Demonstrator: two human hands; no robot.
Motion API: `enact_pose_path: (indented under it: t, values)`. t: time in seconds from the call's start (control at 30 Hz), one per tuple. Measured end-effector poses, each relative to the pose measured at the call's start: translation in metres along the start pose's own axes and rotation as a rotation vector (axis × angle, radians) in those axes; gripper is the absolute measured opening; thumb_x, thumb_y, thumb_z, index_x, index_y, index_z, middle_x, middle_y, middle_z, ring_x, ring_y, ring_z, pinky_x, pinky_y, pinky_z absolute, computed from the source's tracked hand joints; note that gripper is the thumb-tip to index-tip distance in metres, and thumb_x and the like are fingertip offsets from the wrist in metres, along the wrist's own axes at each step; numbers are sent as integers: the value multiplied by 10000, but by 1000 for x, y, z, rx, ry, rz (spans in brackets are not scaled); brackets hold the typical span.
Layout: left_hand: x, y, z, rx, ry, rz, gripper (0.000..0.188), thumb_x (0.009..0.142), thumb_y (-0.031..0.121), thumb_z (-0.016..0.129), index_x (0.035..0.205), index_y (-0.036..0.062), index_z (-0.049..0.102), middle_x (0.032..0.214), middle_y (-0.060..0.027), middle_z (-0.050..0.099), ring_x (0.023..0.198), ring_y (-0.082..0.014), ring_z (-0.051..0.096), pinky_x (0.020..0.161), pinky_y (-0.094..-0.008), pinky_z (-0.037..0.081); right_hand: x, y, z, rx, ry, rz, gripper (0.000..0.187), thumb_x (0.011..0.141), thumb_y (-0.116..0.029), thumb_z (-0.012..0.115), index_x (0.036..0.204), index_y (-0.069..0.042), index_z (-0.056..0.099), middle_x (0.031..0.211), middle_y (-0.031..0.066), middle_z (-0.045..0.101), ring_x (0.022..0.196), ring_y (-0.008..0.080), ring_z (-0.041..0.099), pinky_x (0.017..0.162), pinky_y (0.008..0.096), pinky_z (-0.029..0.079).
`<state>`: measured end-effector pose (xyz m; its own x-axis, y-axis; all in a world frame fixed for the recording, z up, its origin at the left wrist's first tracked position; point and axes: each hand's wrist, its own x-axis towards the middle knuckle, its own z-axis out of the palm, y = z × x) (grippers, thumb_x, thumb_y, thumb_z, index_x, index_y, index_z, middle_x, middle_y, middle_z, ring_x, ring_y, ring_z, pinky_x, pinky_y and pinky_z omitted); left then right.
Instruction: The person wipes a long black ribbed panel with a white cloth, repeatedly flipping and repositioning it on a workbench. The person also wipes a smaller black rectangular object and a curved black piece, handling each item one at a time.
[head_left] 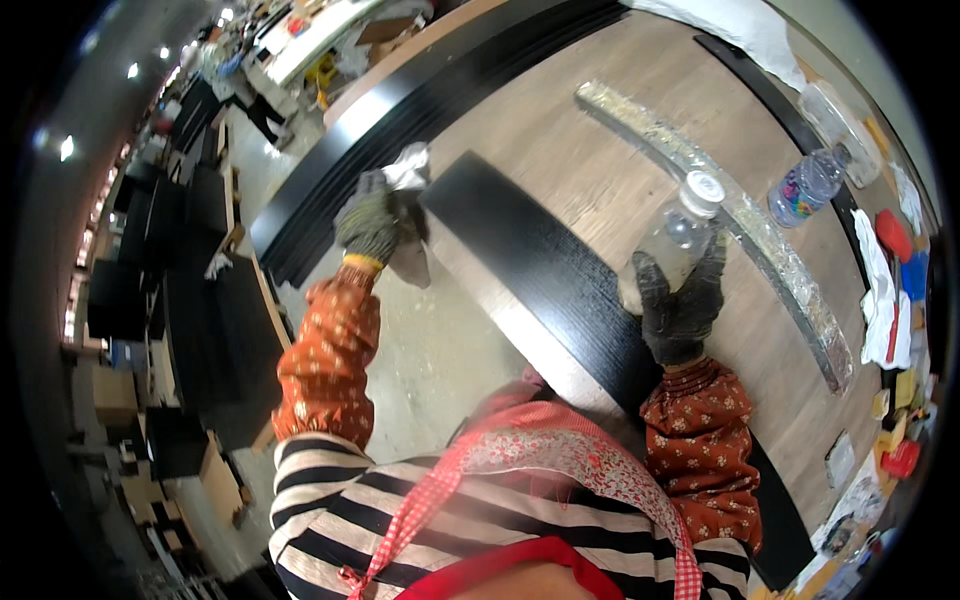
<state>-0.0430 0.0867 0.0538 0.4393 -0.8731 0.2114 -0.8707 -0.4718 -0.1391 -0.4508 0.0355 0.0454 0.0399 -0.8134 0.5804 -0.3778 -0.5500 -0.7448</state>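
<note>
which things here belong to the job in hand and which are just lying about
Seemingly in use:
pale cloth in the left hand
clear white-capped bottle in the right hand
black board

Probably just lying about:
labelled bottle
long speckled bar

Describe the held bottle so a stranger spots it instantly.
Over the wood-grain table, find the dark-gloved right hand. It grips the clear bottle with a white cap and no visible label, unlike the labelled bottle farther right.
</note>
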Motion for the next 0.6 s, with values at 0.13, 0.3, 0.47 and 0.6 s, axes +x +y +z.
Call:
enact_pose_path:
  t: [0.13, 0.3, 0.47, 0.6]
  values:
    - [7, 13, -29, -24, 496, 299, 578, 890, 280, 597, 1406, 62, 455, 1392, -173, 529, 1118, -338, 619, 901, -436, 516, 3, -11, -4, -32, -87, 53, 877, 823, -351, 756, 1453, 63, 308, 1327, 260, 536, 1192, 372, 573, 983, 439, 471]
    - [-79, 153, -66, -146, 194, 860, 687, 847, 282, 635, 1459, 84, 393, 1472, -164, 427, 1209, -301, 540, 929, -437, 484, -1, -4, -7, -18, -77, 85, 908, 774, -372, 789, 1457, 17, 335, 1320, 231, 534, 1162, 353, 583, 951, 436, 500]
    - [-22, 172, -60, -94, -195, 556, 435, 925, 194, 524, 1334, 50, 494, 1261, -142, 608, 982, -325, 635, 789, -472, 528, -2, 1, -8, -62, -52, 110, 889, 763, -270, 811, 1463, -25, 321, 1311, 216, 565, 1161, 355, 598, 954, 437, 503]
    - [54, 91, -27, 108, -13, 314, 381, 936, 295, 489, 1276, 143, 568, 1320, -88, 577, 1019, -349, 624, 830, -496, 502, 3, -3, -4, 38, -57, 131, 916, 739, -263, 833, 1466, -32, 326, 1314, 195, 549, 1171, 337, 580, 965, 428, 495]
